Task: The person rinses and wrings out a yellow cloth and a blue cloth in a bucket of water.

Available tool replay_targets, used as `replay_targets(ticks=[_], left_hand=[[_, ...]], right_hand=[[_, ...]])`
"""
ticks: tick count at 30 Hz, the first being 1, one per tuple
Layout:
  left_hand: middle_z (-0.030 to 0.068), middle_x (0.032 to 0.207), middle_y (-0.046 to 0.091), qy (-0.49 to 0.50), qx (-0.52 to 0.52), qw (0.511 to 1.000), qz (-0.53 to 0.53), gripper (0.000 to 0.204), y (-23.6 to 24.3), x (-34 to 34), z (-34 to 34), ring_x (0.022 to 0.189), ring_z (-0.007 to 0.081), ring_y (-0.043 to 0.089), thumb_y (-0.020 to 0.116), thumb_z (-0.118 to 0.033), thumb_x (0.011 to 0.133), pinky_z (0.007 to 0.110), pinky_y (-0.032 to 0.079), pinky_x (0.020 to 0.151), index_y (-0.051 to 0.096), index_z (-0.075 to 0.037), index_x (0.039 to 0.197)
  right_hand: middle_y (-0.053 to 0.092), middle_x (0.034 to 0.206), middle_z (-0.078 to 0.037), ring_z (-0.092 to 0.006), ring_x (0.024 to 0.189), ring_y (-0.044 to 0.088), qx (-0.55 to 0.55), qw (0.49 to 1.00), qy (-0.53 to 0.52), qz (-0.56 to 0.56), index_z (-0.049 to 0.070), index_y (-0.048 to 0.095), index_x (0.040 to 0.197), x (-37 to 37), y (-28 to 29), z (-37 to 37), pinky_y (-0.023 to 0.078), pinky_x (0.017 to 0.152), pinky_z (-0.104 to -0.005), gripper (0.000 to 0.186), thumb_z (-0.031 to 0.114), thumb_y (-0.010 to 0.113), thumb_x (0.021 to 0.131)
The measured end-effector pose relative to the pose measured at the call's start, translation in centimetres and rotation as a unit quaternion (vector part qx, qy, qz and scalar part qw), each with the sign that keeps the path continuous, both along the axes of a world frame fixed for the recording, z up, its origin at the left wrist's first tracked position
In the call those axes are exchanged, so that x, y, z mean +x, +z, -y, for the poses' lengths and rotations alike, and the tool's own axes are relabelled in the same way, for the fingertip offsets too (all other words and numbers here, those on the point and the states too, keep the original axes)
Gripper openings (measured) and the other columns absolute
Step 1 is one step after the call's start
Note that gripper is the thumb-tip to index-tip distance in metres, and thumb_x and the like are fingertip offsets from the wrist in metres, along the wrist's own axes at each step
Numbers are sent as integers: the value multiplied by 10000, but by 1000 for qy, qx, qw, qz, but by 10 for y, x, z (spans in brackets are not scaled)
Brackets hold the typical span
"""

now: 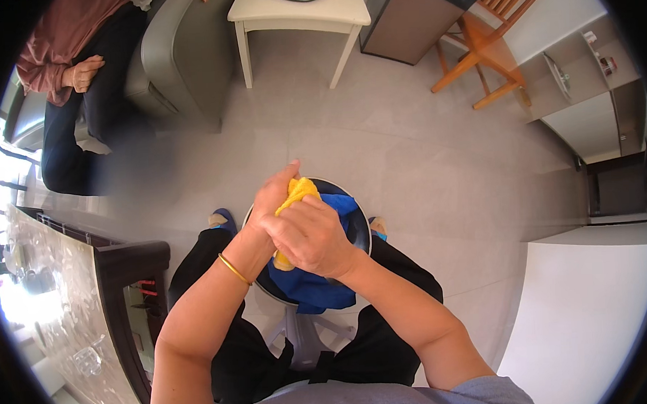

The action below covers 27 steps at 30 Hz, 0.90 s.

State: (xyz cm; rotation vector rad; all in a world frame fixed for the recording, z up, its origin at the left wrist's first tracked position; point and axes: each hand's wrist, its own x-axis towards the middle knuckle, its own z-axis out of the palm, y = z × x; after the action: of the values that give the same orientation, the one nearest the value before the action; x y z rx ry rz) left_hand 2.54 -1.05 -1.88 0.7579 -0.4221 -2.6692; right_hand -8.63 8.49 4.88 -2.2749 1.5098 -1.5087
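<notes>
A bunched yellow cloth (299, 193) is squeezed between both my hands, its lower end poking out beneath them. My left hand (267, 204), with a gold bangle on the wrist, grips it with the thumb stretched away from me. Wrapped round the cloth from the other side, my right hand (314, 235) presses against the left. Below them stands a round dark basin (361, 233) between my legs. Blue cloth (309, 289) lies in it and hangs over the near rim. More of the basin's inside is hidden by my hands.
A grey plastic stool (306, 340) is close to me, under the basin's near side. At left are a glass-topped table (68, 314) and a person on a grey armchair (187, 56). A cream table (297, 15), wooden chair (486, 47) and white cabinet (588, 299) stand around.
</notes>
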Motion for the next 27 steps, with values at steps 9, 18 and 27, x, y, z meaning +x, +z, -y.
replay_targets(ticks=[9,18,27], left_hand=[[58,937,664,53,-60,994,79,274,80,-21,-26,828,162,644,543,-336,1031,303,541,775,620,-79,973],[75,942,674,20,-41,997,66,266,77,-21,-22,810,182,647,546,-313,1029,319,547,786,634,-68,976],[7,639,589,35,25,991,128,344,46,-15,-7,574,158,564,568,-333,1020,332,459,550,600,-123,749]], right_hand=[[653,825,-143,-322,715,640,13,986,-129,106,20,621,1037,-26,4,9,516,649,-401,103,46,590,942],[649,831,-115,-308,726,647,39,974,-199,103,37,632,978,-31,0,12,510,637,-395,86,36,627,892],[572,747,-101,-297,653,593,-4,1000,-2,-23,52,652,988,18,1,-6,486,588,-397,207,23,712,792]])
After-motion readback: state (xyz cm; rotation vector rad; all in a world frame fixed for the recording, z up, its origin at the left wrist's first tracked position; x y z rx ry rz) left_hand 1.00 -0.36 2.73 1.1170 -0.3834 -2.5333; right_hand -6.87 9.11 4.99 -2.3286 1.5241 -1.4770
